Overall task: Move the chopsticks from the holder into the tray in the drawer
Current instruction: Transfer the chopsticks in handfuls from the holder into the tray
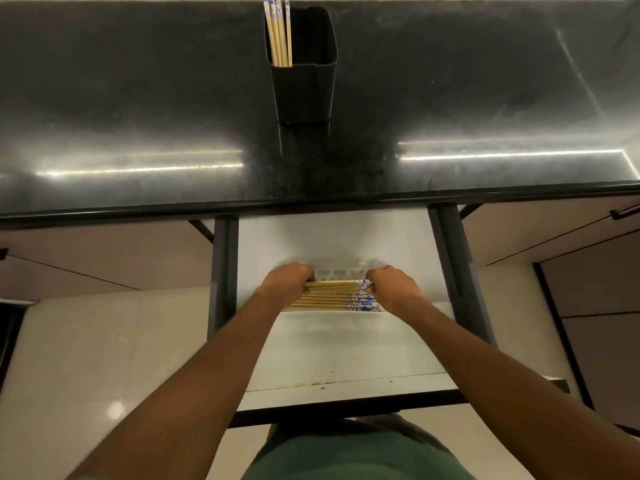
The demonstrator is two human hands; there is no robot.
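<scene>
The drawer (332,351) stands open under the counter (138,98), and both hands are down in it at the tray (341,271). The left hand (287,282) and right hand (393,285) curl at either end of a row of chopsticks (332,294) lying crosswise between them, patterned ends toward the right fingers. Each hand looks closed on the ends of the topmost sticks; the fingertips themselves are tucked under the knuckles, so how firm the grip is I cannot tell. The tray's slotted far wall shows just beyond the knuckles.

Up on the counter, well beyond the hands, the holder (304,74) still keeps a few chopsticks (278,32), so the job looks mostly done but not finished.

To do this step well, I'd judge the sticks should go down level, both ends released together, patterned ends matching the others, then be nudged flush against the neighbours so none rides up on the tray's edge.
</scene>
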